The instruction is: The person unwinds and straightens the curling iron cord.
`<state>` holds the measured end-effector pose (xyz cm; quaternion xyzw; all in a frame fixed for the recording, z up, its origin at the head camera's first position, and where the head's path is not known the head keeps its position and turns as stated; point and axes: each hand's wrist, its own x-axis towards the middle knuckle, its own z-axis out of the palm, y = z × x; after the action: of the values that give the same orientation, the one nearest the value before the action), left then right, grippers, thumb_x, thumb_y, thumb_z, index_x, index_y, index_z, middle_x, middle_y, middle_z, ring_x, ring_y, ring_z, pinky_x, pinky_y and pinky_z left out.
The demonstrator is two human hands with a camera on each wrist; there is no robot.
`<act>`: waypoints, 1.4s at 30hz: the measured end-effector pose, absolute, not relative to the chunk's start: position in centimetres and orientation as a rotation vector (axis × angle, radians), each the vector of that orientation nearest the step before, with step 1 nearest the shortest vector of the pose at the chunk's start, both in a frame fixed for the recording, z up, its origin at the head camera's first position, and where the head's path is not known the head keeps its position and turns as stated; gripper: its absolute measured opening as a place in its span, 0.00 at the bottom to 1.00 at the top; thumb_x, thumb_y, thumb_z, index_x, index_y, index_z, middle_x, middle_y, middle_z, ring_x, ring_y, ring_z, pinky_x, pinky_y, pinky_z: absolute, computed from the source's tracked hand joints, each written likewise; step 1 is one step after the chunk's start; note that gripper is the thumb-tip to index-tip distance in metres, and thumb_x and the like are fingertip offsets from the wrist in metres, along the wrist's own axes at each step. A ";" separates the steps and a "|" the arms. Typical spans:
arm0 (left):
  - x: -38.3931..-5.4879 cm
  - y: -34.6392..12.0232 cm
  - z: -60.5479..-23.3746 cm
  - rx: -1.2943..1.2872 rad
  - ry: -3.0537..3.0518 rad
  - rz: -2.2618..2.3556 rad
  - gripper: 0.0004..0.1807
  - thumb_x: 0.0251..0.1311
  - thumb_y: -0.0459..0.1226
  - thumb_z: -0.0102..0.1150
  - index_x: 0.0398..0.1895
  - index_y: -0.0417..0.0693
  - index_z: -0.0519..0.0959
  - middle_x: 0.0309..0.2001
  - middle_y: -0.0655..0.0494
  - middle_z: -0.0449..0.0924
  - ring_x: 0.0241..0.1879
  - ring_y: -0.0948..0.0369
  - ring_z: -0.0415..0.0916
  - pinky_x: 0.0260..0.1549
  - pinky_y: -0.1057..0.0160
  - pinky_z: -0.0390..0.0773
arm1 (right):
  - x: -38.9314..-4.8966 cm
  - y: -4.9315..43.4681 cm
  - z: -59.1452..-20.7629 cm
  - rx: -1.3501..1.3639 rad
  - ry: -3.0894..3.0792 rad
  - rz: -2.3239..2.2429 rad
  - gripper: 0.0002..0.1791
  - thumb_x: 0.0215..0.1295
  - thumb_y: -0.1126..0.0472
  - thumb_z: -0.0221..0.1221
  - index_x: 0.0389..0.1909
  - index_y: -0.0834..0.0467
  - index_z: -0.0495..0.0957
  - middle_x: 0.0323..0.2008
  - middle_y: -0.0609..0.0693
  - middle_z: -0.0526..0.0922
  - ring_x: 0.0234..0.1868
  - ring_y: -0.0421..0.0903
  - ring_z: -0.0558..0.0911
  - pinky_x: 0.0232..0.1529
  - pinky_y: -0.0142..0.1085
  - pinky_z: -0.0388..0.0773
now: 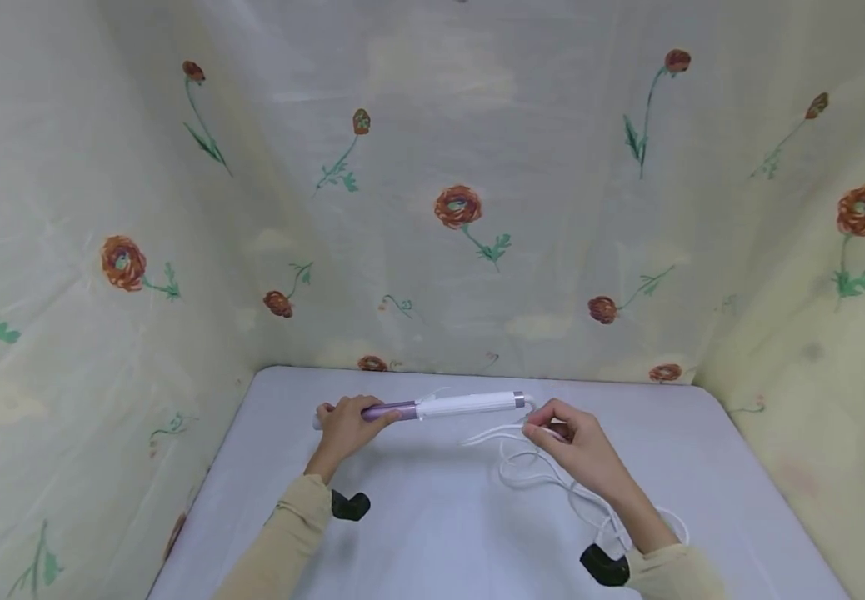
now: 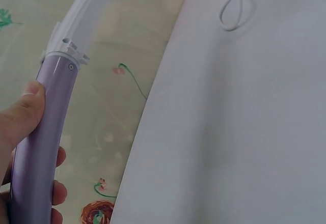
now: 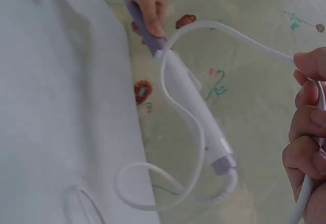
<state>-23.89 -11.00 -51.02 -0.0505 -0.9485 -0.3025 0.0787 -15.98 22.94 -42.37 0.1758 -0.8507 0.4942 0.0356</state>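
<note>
A purple and white curling iron (image 1: 470, 405) is held nearly level above the table. My left hand (image 1: 350, 429) grips its purple section, the thumb on the near side and the fingers wrapped beneath, as the left wrist view shows. From the purple-ringed end of the white section runs a white cord (image 3: 206, 24). My right hand (image 1: 582, 450) pinches this cord between thumb and fingertips, near that end of the iron. In the right wrist view the other fingers curl round the cord too. Loose loops of it hang between the hand and the iron.
The table (image 1: 432, 517) has a white cover. More cord lies in loops on it, under and beside the right forearm. Flower-printed curtains (image 1: 402, 233) stand at the back and both sides. Each wrist wears a black device (image 1: 605, 567).
</note>
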 end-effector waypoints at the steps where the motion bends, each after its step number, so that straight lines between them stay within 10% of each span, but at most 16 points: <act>1: -23.9 -11.1 -50.9 -0.136 -2.838 -0.912 0.27 0.50 0.64 0.60 0.42 0.55 0.82 0.37 0.55 0.83 0.40 0.55 0.71 0.54 0.39 0.48 | -15.6 22.7 -43.1 0.545 -2.619 1.553 0.07 0.63 0.57 0.60 0.35 0.57 0.76 0.35 0.52 0.81 0.31 0.37 0.77 0.30 0.30 0.75; 6: -24.2 -11.2 -50.3 -0.110 -2.813 -0.931 0.28 0.50 0.64 0.59 0.42 0.55 0.82 0.38 0.54 0.83 0.40 0.55 0.72 0.54 0.40 0.46 | -14.2 21.7 -47.1 0.634 -2.671 1.623 0.06 0.63 0.59 0.61 0.32 0.56 0.75 0.36 0.51 0.80 0.38 0.37 0.82 0.39 0.29 0.79; 16: -24.2 -11.4 -48.6 -0.162 -2.787 -0.964 0.26 0.52 0.62 0.59 0.45 0.56 0.82 0.41 0.54 0.83 0.40 0.55 0.71 0.53 0.42 0.45 | -14.7 22.6 -54.1 0.602 -2.939 0.854 0.06 0.59 0.58 0.62 0.27 0.45 0.75 0.23 0.33 0.76 0.24 0.29 0.70 0.27 0.27 0.68; 42: -23.6 -10.5 -54.6 -0.332 -2.705 -0.833 0.24 0.45 0.60 0.66 0.40 0.57 0.83 0.35 0.58 0.82 0.36 0.57 0.70 0.50 0.40 0.50 | -18.8 36.5 -58.9 -0.338 -3.016 0.672 0.07 0.60 0.62 0.47 0.35 0.62 0.68 0.30 0.61 0.78 0.26 0.57 0.76 0.23 0.47 0.68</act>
<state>-23.55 -10.54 -54.55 -0.1152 -0.9391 -0.2891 0.1455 -18.79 36.52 -58.93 -0.1088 -0.9701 0.2162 0.0166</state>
